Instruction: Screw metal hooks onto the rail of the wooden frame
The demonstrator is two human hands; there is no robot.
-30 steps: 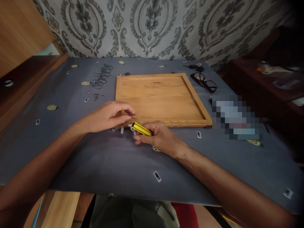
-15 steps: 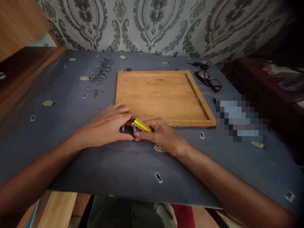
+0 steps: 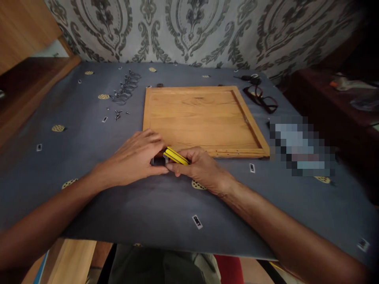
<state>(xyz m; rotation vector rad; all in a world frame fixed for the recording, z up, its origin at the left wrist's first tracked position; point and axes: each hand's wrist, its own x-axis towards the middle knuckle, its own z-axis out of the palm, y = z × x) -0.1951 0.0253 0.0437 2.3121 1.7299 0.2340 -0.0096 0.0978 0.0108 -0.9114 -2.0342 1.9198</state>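
Observation:
My right hand [image 3: 201, 167] is closed round a yellow tool [image 3: 176, 156] with dark stripes along its side; I cannot make out its kind. A small greyish metal part [image 3: 166, 157] shows at the tool's left end, by my right thumb. Close on the left, my left hand [image 3: 137, 157] is curled, its thumb stretched toward that end. A small part seems to be between its fingers, mostly hidden. Both hands are at the front edge of a framed wooden panel [image 3: 195, 118], which lies with its recessed side up. Several small holes run along its front rail.
Several metal hooks or rings [image 3: 126, 88] lie in a row at the back left. Small screws [image 3: 117, 114] lie nearer. Dark-framed glasses [image 3: 262, 100], keys [image 3: 250, 79] and a pixelated object [image 3: 302, 146] are on the right. Patterned grey cloth [image 3: 133, 213] covers the table.
The hands and the yellow tool stay almost in place. My right fingertips have shifted slightly at the tool's left end. The view has moved a little.

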